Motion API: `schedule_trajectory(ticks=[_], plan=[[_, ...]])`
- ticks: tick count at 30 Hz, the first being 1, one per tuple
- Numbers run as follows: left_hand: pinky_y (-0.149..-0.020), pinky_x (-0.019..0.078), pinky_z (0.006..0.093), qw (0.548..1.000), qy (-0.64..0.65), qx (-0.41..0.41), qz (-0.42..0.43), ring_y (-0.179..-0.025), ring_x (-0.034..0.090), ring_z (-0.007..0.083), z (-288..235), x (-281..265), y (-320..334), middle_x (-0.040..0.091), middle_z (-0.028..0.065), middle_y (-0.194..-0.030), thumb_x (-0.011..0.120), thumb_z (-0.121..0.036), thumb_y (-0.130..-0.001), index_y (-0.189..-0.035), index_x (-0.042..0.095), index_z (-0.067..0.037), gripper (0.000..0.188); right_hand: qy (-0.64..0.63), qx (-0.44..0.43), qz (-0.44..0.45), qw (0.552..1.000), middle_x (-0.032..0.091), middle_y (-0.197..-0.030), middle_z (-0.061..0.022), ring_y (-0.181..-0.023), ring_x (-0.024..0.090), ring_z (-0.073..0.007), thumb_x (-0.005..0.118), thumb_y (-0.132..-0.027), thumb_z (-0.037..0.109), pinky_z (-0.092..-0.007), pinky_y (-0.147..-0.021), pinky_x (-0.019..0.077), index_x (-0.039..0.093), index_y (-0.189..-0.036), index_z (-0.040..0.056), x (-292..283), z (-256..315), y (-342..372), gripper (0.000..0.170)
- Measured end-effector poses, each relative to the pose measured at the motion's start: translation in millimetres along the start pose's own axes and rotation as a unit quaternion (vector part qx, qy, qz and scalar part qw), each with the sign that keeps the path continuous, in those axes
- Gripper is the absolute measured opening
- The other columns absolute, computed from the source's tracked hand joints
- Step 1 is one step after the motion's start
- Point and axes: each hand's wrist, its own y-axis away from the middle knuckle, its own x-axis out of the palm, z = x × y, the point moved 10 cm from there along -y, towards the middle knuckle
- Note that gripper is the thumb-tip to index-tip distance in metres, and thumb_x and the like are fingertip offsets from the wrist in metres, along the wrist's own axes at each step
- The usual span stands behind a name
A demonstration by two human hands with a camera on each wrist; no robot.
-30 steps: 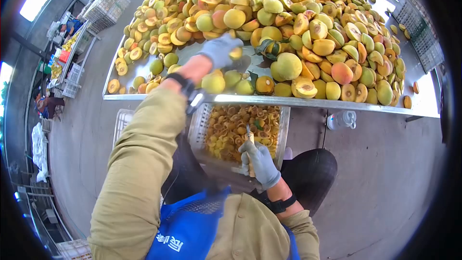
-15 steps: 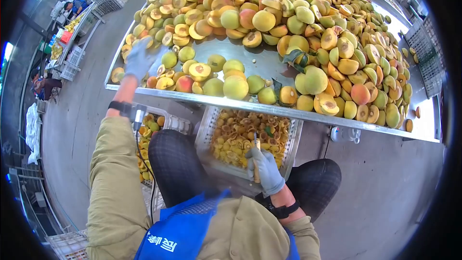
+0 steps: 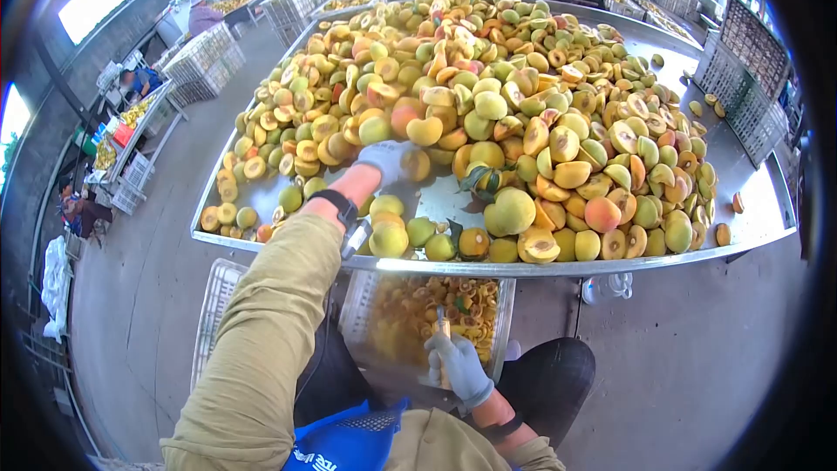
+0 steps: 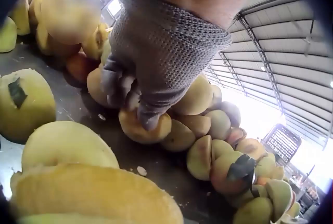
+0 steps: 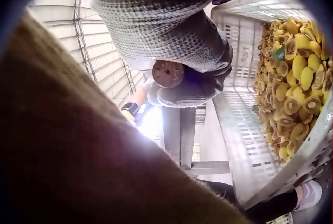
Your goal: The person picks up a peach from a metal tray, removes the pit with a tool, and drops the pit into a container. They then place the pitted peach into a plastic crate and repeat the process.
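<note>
My gloved left hand [image 3: 388, 161] reaches over the metal table to the near edge of a heap of halved peaches [image 3: 375, 92]. Its thumb and fingers pinch a peach half [image 4: 144, 126], as the left wrist view shows. Below the table's edge, my gloved right hand [image 3: 462, 368] grips a wooden-handled tool [image 3: 444, 328] with a narrow metal tip pointing up. Only the round butt of that handle [image 5: 167, 74] shows in the right wrist view, with fingers wrapped about it. Larger greenish peaches [image 3: 509, 212] lie along the table's near side.
A white plastic crate [image 5: 242, 130] with cut peach pieces stands under the table's near edge [image 3: 558, 269], between my knees. Another crate [image 3: 214, 314] is to its left. A clear bottle [image 3: 607, 288] stands on the floor at right. People work at other tables farther back.
My left hand went out to the table's left end, then came back right to the heap, where it pinches a peach half. The right hand keeps its tool. The head view has tilted up.
</note>
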Motion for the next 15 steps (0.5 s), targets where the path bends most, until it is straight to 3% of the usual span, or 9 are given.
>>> schedule_trajectory(ticks=[2,5,6,9,10,11,12,14,15], plan=[[-0.090,0.0429,0.0398,1.000,-0.018,0.005,-0.011,-0.107,0.053,0.0334,-17,-6,15,0.056,0.0169,-0.114,0.065,-0.028,-0.073,-0.119,0.051,-0.015,0.050,0.000,0.002,0.003,1.000,0.048,-0.059,-0.0038,-0.045,0.047,-0.0122,0.048,-0.091,0.033,-0.0259,-0.040,0.0386,0.051,-0.091,-0.0012,2,-2,3,0.035],[-0.092,0.0406,0.0403,0.994,-0.012,0.107,-0.013,-0.108,0.051,0.0343,-27,25,6,0.054,0.0172,-0.115,0.072,-0.024,-0.066,-0.124,0.046,-0.014,0.064,0.005,-0.007,-0.006,1.000,0.048,-0.059,-0.0038,-0.045,0.047,-0.0123,0.048,-0.092,0.034,-0.0262,-0.040,0.0387,0.051,-0.091,-0.0010,0,-8,5,0.036],[-0.090,0.0417,0.0401,0.995,0.033,0.098,0.010,-0.106,0.052,0.0340,-33,31,9,0.055,0.0170,-0.111,0.072,-0.022,-0.065,-0.119,0.049,-0.011,0.060,0.009,-0.017,-0.010,1.000,0.048,-0.059,-0.0037,-0.045,0.047,-0.0124,0.047,-0.092,0.035,-0.0263,-0.040,0.0386,0.051,-0.091,-0.0009,-1,-10,4,0.036],[-0.088,0.0429,0.0401,0.995,0.032,0.084,-0.035,-0.103,0.053,0.0346,-45,20,22,0.056,0.0168,-0.111,0.073,-0.023,-0.063,-0.115,0.050,-0.010,0.058,0.011,-0.064,-0.038,0.997,0.047,-0.058,-0.0016,-0.044,0.047,-0.0109,0.047,-0.093,0.034,-0.0252,-0.040,0.0384,0.051,-0.090,0.0016,-7,3,5,0.032],[-0.086,0.0442,0.0390,0.978,0.100,0.099,-0.152,-0.099,0.056,0.0323,-42,0,34,0.056,0.0149,-0.107,0.073,-0.020,-0.064,-0.113,0.049,-0.008,0.055,-0.009,-0.059,-0.066,0.996,0.047,-0.058,-0.0007,-0.045,0.047,-0.0102,0.047,-0.094,0.033,-0.0246,-0.041,0.0384,0.051,-0.090,0.0027,-11,12,10,0.031],[-0.079,0.0469,0.0352,0.931,0.182,0.175,-0.262,-0.093,0.058,0.0264,-53,-31,65,0.057,0.0115,-0.104,0.069,-0.014,-0.072,-0.112,0.049,-0.007,0.046,-0.023,-0.059,-0.089,0.994,0.047,-0.058,0.0002,-0.045,0.047,-0.0094,0.046,-0.094,0.032,-0.0241,-0.041,0.0384,0.051,-0.090,0.0038,-13,22,14,0.029],[-0.076,0.0493,0.0303,0.809,0.566,0.097,-0.124,-0.088,0.059,0.0212,-46,-13,76,0.056,0.0085,-0.103,0.064,-0.008,-0.078,-0.115,0.049,-0.010,0.040,-0.035,-0.060,-0.107,0.992,0.047,-0.058,0.0011,-0.045,0.047,-0.0087,0.046,-0.095,0.031,-0.0236,-0.041,0.0383,0.052,-0.090,0.0049,-14,31,19,0.028],[-0.075,0.0521,0.0336,0.616,0.786,0.023,-0.050,-0.090,0.059,0.0227,-53,20,114,0.055,0.0094,-0.107,0.062,-0.008,-0.082,-0.119,0.047,-0.010,0.039,-0.001,-0.105,-0.119,0.987,0.046,-0.057,0.0016,-0.044,0.045,-0.0076,0.045,-0.095,0.031,-0.0228,-0.042,0.0377,0.051,-0.089,0.0047,-12,64,24,0.027],[-0.076,0.0524,0.0368,0.509,0.860,0.001,-0.031,-0.092,0.058,0.0244,-61,34,136,0.055,0.0111,-0.108,0.063,-0.008,-0.082,-0.119,0.046,-0.010,0.041,-0.022,-0.099,-0.114,0.988,0.044,-0.057,0.0050,-0.046,0.041,-0.0048,0.050,-0.093,0.021,-0.0221,-0.040,0.0331,0.051,-0.085,0.0071,-7,76,27,0.015]])
